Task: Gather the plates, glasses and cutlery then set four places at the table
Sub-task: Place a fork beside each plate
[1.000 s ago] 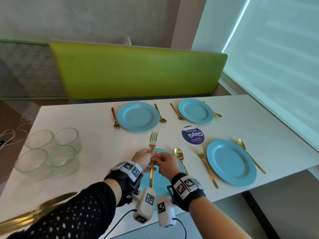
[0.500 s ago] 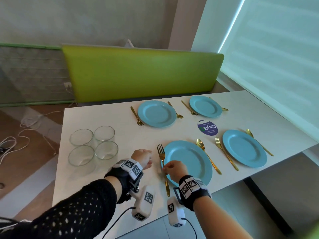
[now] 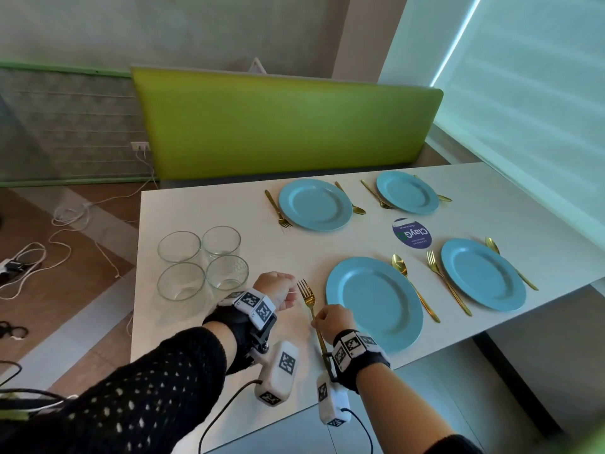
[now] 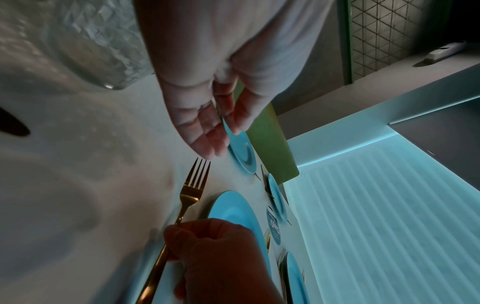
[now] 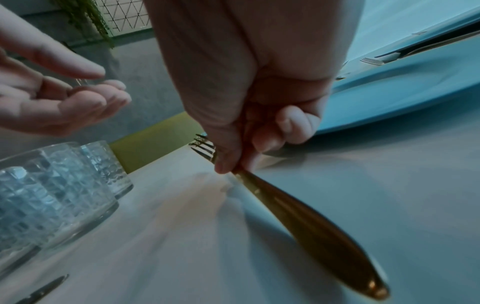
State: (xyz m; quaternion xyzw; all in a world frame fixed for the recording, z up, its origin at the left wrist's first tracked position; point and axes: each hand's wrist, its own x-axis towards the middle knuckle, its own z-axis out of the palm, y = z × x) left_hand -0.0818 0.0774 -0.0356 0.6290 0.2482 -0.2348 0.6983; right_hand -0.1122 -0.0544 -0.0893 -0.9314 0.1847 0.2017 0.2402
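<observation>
**Gold fork held beside the near plate**

In the lower centre of the head view, the right hand (image 3: 332,319) pinches the handle of a gold fork (image 3: 310,306), its fingers (image 5: 285,131) curled round the stem. The fork lies along the white table (image 3: 203,208), tines toward the top of the frame, just left of the nearest blue plate (image 3: 375,304). The left hand (image 3: 278,290) sits just left of the tines, holding nothing; in the left wrist view its fingers (image 4: 207,139) are loosely curved and slightly apart, thumb clear of them, tips just above the tines.

A gold spoon (image 3: 412,283) lies right of that plate. To the right, a second blue plate (image 3: 483,273) has a fork (image 3: 447,281) on its left and a spoon (image 3: 510,263) on its right. Two more blue plates (image 3: 316,204) (image 3: 407,192), each flanked by gold cutlery, sit at the far edge near the green bench back (image 3: 284,126).

Four clear glasses (image 3: 201,262) stand grouped at centre left of the frame.

Between the plates lies a round dark blue sticker (image 3: 412,232), seen upside down; it reads "ClayGo" in white with a green mark. The smaller print is too fine to read.

Black-and-white square markers cover the wrist bands (image 3: 255,304).
</observation>
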